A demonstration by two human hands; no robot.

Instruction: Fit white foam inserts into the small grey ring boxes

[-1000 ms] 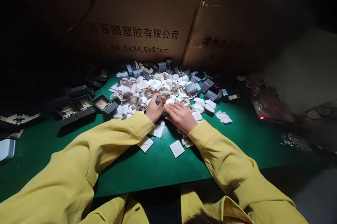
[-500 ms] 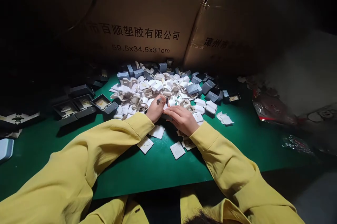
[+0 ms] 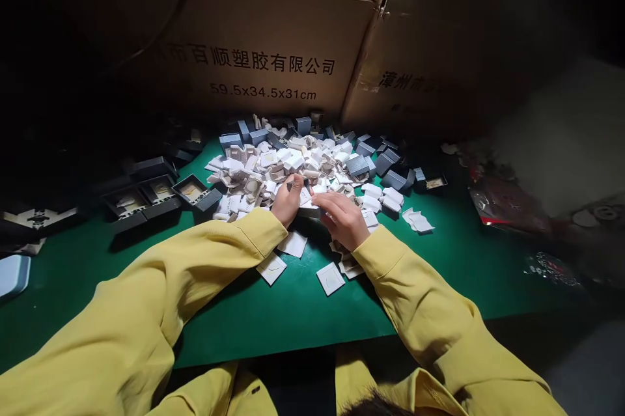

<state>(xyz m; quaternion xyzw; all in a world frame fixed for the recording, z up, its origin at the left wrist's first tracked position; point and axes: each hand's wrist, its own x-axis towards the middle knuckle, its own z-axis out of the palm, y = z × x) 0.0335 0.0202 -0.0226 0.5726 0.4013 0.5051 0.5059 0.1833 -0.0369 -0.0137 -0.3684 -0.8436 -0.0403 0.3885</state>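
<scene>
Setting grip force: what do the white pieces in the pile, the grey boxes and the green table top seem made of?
White pieces: probably thin card, matte, with folded flaps and cut slots. Grey boxes: likely rigid paperboard, matte, crisp square corners. Green table top: smooth mat, perhaps vinyl or felt; the look leaves it open.

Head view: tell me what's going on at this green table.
A person in yellow sleeves holds a small grey-and-white cardboard box between the left hand and right hand, at the near edge of a heap of white card inserts and grey boxes on the green table mat. Open dark boxes sit to the left.
</scene>
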